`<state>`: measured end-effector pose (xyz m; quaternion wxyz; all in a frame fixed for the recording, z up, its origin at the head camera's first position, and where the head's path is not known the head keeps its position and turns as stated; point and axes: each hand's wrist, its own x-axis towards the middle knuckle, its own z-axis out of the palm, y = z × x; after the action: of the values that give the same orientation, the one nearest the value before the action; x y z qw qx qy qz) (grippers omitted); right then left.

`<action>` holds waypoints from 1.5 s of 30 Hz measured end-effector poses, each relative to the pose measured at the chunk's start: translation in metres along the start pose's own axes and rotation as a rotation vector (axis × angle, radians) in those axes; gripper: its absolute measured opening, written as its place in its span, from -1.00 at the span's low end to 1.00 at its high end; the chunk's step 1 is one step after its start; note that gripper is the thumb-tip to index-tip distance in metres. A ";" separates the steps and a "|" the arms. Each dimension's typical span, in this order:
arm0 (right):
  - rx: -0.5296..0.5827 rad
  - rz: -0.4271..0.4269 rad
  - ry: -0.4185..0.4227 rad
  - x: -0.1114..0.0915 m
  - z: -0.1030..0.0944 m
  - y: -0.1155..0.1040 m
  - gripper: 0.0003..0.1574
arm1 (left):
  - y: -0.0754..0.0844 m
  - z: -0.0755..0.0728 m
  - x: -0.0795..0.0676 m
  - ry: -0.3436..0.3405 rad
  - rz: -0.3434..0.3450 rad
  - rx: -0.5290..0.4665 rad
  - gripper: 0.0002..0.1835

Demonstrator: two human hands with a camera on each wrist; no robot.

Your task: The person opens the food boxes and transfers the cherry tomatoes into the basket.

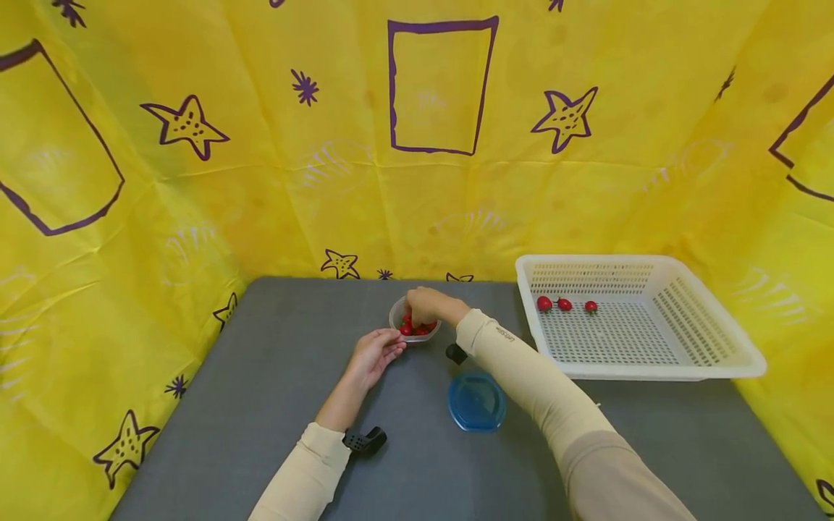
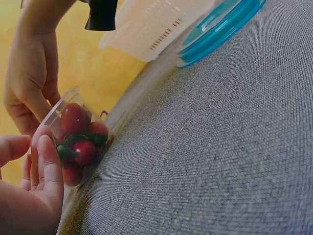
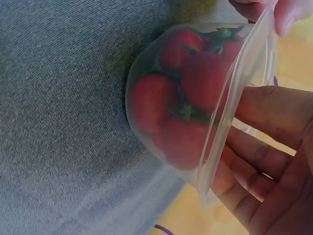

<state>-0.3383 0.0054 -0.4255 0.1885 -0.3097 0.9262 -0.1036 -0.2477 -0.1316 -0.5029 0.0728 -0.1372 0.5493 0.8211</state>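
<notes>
A small clear plastic container (image 1: 395, 318) stands on the grey table and holds several cherry tomatoes (image 3: 208, 81) with green stems. At its near left rim, my left hand (image 1: 374, 354) pinches the edge between thumb and fingers. From the right, my right hand (image 1: 426, 305) reaches over the rim with its fingers down inside, near the tomatoes. The right wrist view shows these fingers (image 3: 264, 152) passing behind the rim; their tips are hidden, so whether they grip a tomato is unclear. A round blue lid (image 1: 477, 402) lies on the table below the right forearm.
A white perforated basket (image 1: 641, 369) sits at the right of the grey table (image 1: 274, 376), with 3 cherry tomatoes (image 1: 564, 305) near its left wall. Yellow patterned cloth (image 1: 260, 202) hangs behind and at both sides. Each wrist carries a black camera mount (image 1: 368, 440).
</notes>
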 end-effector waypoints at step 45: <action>0.142 -0.114 0.172 -0.019 -0.018 0.021 -0.78 | -0.004 -0.001 0.002 -0.001 0.009 0.032 -0.92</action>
<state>-0.3428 0.0346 -0.4102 0.1234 -0.3379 0.9101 -0.2058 -0.2486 -0.1316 -0.5073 0.0714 -0.1331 0.5629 0.8126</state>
